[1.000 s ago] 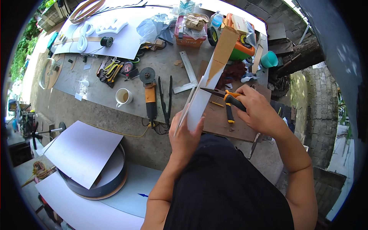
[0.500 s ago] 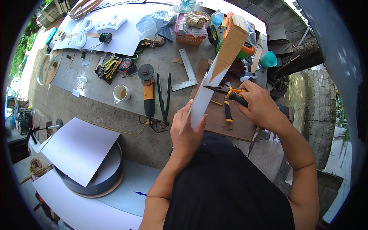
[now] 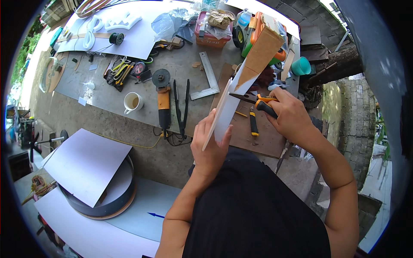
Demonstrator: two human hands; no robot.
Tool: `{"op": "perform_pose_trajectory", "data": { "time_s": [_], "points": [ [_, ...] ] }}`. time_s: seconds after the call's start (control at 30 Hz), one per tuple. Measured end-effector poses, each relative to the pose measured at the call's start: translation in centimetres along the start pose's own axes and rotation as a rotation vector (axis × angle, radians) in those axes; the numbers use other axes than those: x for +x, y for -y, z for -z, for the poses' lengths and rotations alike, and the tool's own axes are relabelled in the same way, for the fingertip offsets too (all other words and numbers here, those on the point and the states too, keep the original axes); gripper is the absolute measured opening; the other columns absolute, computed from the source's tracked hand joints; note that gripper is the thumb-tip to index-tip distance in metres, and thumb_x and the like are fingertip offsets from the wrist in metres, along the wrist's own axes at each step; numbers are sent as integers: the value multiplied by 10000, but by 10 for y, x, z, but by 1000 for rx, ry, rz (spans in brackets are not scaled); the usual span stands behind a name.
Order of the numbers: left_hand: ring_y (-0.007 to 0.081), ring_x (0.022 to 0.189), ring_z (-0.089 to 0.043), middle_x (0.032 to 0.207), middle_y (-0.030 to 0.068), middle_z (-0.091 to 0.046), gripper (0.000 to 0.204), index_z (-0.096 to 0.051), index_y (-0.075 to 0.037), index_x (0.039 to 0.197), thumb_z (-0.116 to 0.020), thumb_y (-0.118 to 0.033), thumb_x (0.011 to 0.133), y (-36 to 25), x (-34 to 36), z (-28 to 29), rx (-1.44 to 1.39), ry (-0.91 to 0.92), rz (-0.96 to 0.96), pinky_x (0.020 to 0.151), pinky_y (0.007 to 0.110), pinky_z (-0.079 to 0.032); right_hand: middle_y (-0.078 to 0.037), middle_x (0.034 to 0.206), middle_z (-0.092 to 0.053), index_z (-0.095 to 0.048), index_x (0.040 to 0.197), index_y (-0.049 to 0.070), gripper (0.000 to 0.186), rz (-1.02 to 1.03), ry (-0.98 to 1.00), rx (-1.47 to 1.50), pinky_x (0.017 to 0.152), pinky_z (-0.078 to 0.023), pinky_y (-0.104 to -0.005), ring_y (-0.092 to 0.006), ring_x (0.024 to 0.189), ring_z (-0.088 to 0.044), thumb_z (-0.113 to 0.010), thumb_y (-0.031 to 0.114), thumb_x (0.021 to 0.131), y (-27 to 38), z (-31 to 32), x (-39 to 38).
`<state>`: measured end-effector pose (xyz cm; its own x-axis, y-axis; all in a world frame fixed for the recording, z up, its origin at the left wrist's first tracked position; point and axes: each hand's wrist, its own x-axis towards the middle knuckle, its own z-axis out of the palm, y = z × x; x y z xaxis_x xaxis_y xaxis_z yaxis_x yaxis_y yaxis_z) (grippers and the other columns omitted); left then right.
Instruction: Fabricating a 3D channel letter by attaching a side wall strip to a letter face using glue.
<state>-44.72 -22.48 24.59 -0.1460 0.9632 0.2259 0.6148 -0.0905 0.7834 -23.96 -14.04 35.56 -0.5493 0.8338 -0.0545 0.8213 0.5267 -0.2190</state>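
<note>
White strip (image 3: 224, 116), brown toward its far end, is clasped by the left hand (image 3: 208, 144); the right hand (image 3: 292, 114) holds pliers (image 3: 260, 104), tips at the strip. Work looks unfinished; what remains cannot be told. Beyond, on the bench (image 3: 148, 91), a mug (image 3: 130, 107) holds brown liquid (image 3: 135, 102); farther, a red tub (image 3: 214, 41) bears crumpled paper (image 3: 220, 18) and plastic (image 3: 217, 32).
</note>
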Motion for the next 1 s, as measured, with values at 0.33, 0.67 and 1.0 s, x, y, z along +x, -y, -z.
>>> {"op": "perform_pose_trajectory", "data": {
  "time_s": [0.33,0.67,1.0],
  "points": [
    [361,1000,-647,1154,183,-648,511,-575,6,1300,-758,-208,874,-3,1,-7,-97,39,61,859,428,-537,-110,1058,-578,-661,909,1,198,19,-23,-103,845,-472,-414,-298,990,-583,-763,100,772,2,7,0],
    [354,972,-636,1081,198,-624,507,-551,52,1309,-736,-199,909,12,-4,-23,-304,-62,160,825,419,-514,-120,1171,-592,-688,1056,-8,273,-15,-18,-35,939,-428,-412,-290,1087,-558,-740,81,803,13,17,0],
    [397,1005,-620,1094,213,-618,462,-549,33,1264,-705,-245,930,0,-1,-16,-263,-26,152,871,448,-502,-139,1093,-563,-654,938,-34,190,-27,40,2,885,-480,-413,-310,996,-575,-739,57,794,19,13,9]
  ]
}}
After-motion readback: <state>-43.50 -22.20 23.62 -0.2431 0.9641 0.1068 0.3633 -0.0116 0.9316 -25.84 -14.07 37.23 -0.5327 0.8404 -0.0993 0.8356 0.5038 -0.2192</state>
